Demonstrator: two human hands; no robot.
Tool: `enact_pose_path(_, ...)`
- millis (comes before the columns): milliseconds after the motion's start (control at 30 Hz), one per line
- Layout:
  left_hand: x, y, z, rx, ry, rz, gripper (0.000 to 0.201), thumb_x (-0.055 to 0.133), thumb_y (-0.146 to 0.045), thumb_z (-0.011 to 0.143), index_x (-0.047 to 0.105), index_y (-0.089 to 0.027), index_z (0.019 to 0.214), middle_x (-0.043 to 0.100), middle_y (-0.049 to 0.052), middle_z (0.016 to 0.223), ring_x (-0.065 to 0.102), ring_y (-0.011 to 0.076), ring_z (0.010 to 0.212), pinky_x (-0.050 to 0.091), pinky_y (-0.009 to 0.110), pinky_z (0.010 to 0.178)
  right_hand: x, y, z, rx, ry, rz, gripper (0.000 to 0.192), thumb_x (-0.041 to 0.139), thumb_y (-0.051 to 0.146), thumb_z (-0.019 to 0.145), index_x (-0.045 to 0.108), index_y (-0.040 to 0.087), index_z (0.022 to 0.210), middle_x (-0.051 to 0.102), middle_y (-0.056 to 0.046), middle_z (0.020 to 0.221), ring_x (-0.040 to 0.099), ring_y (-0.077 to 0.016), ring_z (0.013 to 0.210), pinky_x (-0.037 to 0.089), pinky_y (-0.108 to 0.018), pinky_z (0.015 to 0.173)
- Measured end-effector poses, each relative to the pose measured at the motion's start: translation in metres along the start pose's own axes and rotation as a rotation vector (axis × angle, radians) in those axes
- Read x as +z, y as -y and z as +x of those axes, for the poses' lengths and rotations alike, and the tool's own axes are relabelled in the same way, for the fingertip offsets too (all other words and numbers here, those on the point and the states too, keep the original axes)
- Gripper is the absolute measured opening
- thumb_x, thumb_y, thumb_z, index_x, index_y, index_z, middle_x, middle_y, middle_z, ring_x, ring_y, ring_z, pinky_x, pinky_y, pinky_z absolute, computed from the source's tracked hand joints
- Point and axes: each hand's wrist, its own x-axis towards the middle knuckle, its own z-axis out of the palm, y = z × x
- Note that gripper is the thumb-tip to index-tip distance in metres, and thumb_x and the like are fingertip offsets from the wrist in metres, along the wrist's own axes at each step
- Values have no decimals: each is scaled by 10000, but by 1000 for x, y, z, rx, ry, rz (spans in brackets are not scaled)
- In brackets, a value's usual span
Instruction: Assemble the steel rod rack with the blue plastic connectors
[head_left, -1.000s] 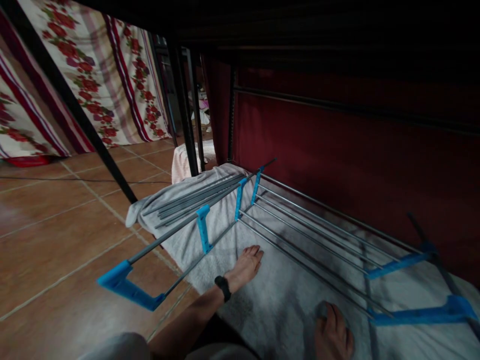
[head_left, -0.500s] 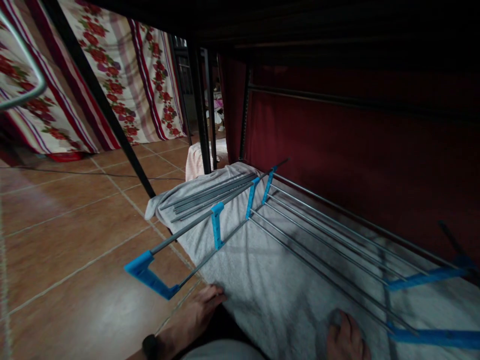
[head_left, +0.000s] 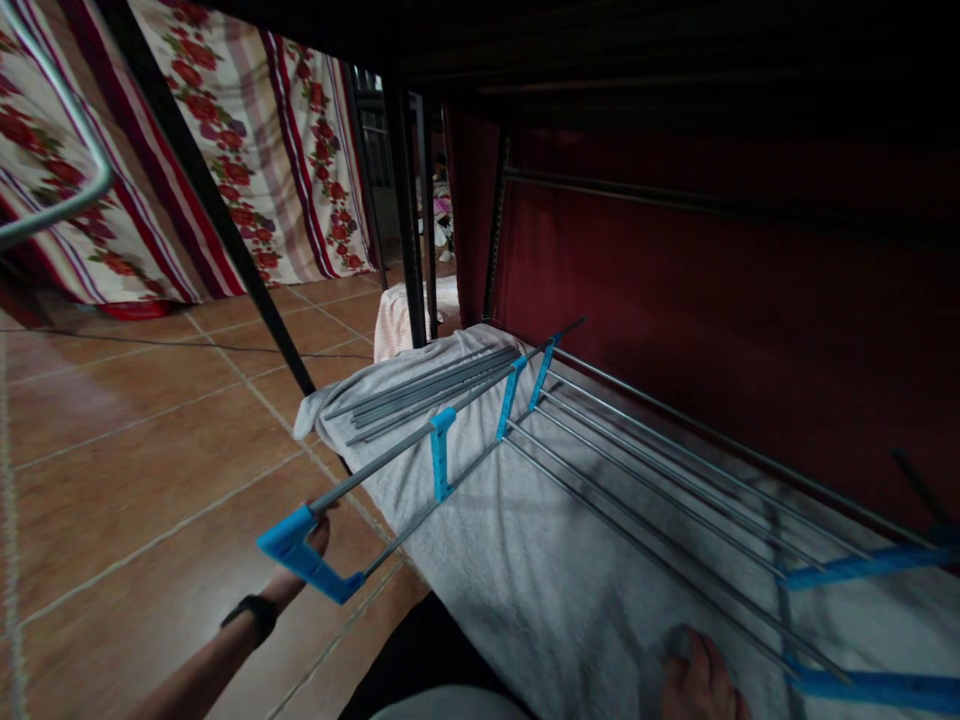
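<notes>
A rack of thin grey metal tubes with blue plastic joints, like a clothes drying rack (head_left: 441, 455), lies over a grey cloth. My left hand (head_left: 319, 535), with a black band on the wrist, reaches up behind the near blue end piece (head_left: 307, 555). Its fingers curl at the grey tube beside that piece, partly hidden by it. Several loose grey tubes (head_left: 427, 390) lie side by side on the cloth behind the rack. I do not see my right hand.
The grey cloth (head_left: 540, 570) covers the surface beneath the rack. What looks like a bare foot (head_left: 701, 675) rests at the lower right. Dark metal posts (head_left: 409, 220) and a low dark frame overhead surround the spot. A flowered curtain (head_left: 240, 150) hangs beyond the tiled floor (head_left: 127, 440).
My left hand has moved from the cloth's edge leftward and up to the grey tube by the blue end piece. The rack and loose tubes look unmoved.
</notes>
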Motion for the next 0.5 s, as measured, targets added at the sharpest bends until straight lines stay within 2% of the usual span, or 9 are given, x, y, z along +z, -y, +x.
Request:
enact_pose_path(133, 6, -22, 72, 98, -41, 3, 218, 522, -326, 739, 647, -222, 884, 656, 118, 953, 613, 301, 969, 507, 471, 955, 0, 4, -1, 4, 2, 17, 495, 350, 309, 906, 654, 273, 1295, 604, -189, 1283, 616, -364, 1066, 448, -613, 942)
enact_pose_path(233, 16, -36, 105, 162, -17, -10, 221, 555, -293, 745, 643, -204, 928, 650, 118, 1042, 592, 292, 1026, 477, 458, 1006, 5, 0, 2, 40, 18, 36, 515, 358, 315, 883, 664, 246, 1292, 595, -200, 1285, 615, -371, 1074, 459, -604, 923)
enact_pose_path(367, 28, -60, 123, 163, 35, -23, 190, 619, -207, 715, 624, -181, 903, 642, 79, 939, 580, 260, 965, 468, 436, 1003, 15, -6, 6, 78, 25, 57, 528, 365, 312, 857, 667, 243, 1285, 611, -193, 1262, 623, -366, 1034, 466, -596, 900)
enact_pose_path(500, 27, -105, 115, 156, 34, 28, 163, 627, -189, 769, 634, -158, 929, 622, 59, 830, 599, 268, 941, 468, 457, 978, 25, -12, 9, 102, -36, 45, 530, 323, 331, 875, 646, 285, 1293, 638, -161, 1218, 626, -345, 988, 468, -602, 898)
